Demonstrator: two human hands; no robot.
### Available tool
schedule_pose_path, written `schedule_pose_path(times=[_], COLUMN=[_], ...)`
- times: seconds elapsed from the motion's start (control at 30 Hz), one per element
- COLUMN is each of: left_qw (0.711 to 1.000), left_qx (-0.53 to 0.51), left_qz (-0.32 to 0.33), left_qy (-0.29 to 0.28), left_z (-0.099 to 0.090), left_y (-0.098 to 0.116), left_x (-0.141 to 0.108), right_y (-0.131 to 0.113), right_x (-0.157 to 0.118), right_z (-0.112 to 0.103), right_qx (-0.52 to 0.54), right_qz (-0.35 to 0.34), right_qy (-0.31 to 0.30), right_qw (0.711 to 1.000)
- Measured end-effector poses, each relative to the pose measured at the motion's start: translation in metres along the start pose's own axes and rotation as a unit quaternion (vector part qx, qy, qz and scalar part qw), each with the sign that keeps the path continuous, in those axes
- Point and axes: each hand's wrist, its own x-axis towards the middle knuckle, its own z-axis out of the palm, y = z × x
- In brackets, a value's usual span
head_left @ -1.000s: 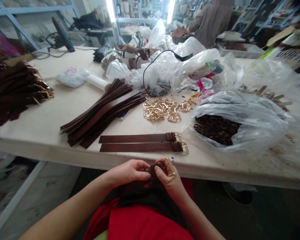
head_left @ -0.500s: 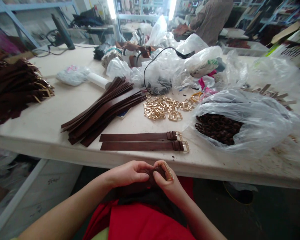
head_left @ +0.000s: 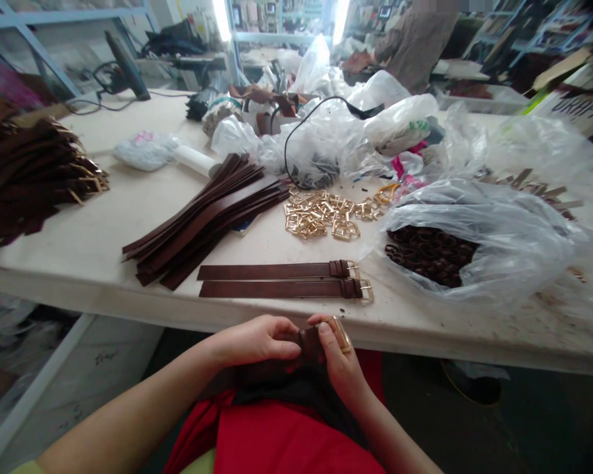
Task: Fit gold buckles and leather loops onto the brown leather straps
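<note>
Between my hands, just in front of the table edge, is a brown leather strap point(head_left: 310, 347) with a gold buckle point(head_left: 341, 334) at its right end. My right hand point(head_left: 343, 368) pinches the strap beside the buckle, thumb on top. My left hand point(head_left: 269, 339) grips the strap further left, its fingers curled over it; the rest of the strap is partly hidden. Beyond my hands, two buckled straps point(head_left: 271, 288) lie side by side on the table, each with a loop near its buckle. A pile of loose gold buckles point(head_left: 321, 214) lies behind them.
A stack of brown straps point(head_left: 202, 224) lies left of the buckles. At right, an open plastic bag point(head_left: 518, 243) holds many brown loops point(head_left: 429, 253). More buckled straps point(head_left: 34, 164) are heaped at far left. Plastic bags point(head_left: 326, 138) crowd the back; a person point(head_left: 410, 49) stands beyond.
My right hand and the buckle have shifted slightly right, away from my left hand, and more of the strap shows between them. The things on the table stay as they were.
</note>
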Motion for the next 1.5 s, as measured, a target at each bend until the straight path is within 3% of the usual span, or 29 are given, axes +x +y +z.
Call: schedule_pose_path(times=[0.1, 0.23, 0.33, 0.43, 0.57, 0.63, 0.73, 0.83, 0.93, 1.0, 1.07, 1.17, 1.2, 1.33, 1.5], left_qw=[0.999, 0.999, 0.998, 0.985, 0.954, 0.927, 0.872, 0.839, 0.81, 0.782, 0.731, 0.618, 0.602, 0.577, 0.557], left_qx=[-0.01, -0.033, 0.026, 0.166, 0.266, 0.31, 0.384, 0.428, 0.461, 0.488, 0.524, 0.571, 0.57, 0.569, 0.575], left_qz=[-0.046, -0.038, -0.052, -0.043, -0.007, 0.01, 0.031, 0.066, 0.109, 0.129, 0.123, 0.029, 0.006, -0.042, -0.057], left_qy=[-0.006, -0.001, -0.011, 0.021, 0.139, 0.212, 0.302, 0.331, 0.345, 0.367, 0.419, 0.539, 0.56, 0.585, 0.597], left_z=[0.001, 0.009, 0.007, -0.011, -0.047, -0.059, -0.062, -0.056, -0.06, -0.076, -0.103, -0.153, -0.169, -0.21, -0.218], left_y=[-0.002, -0.003, 0.002, 0.011, 0.022, 0.024, 0.02, 0.009, 0.0, 0.003, 0.014, 0.034, 0.039, 0.04, 0.034], left_x=[-0.001, 0.005, 0.003, -0.009, -0.02, -0.013, 0.014, 0.043, 0.055, 0.051, 0.039, 0.017, 0.012, 0.007, 0.01], right_y=[0.002, 0.004, 0.002, -0.007, -0.023, -0.026, -0.02, -0.006, 0.012, 0.023, 0.03, 0.035, 0.035, 0.036, 0.034], right_x=[0.0, -0.004, -0.003, 0.007, 0.038, 0.057, 0.081, 0.094, 0.094, 0.092, 0.091, 0.092, 0.093, 0.094, 0.093], right_z=[0.006, 0.01, 0.006, -0.006, -0.032, -0.045, -0.063, -0.074, -0.077, -0.076, -0.075, -0.075, -0.075, -0.076, -0.075], right_qx=[-0.015, -0.023, -0.046, -0.084, -0.148, -0.2, -0.296, -0.386, -0.443, -0.462, -0.466, -0.474, -0.479, -0.483, -0.468], right_qz=[-0.01, -0.02, -0.046, -0.081, -0.113, -0.137, -0.177, -0.209, -0.244, -0.255, -0.263, -0.279, -0.284, -0.295, -0.303], right_qy=[0.003, -0.01, 0.0, 0.067, 0.17, 0.176, 0.21, 0.297, 0.279, 0.271, 0.278, 0.282, 0.279, 0.281, 0.286], right_qw=[1.0, 0.999, 0.998, 0.991, 0.968, 0.954, 0.915, 0.848, 0.817, 0.805, 0.798, 0.786, 0.782, 0.775, 0.779])
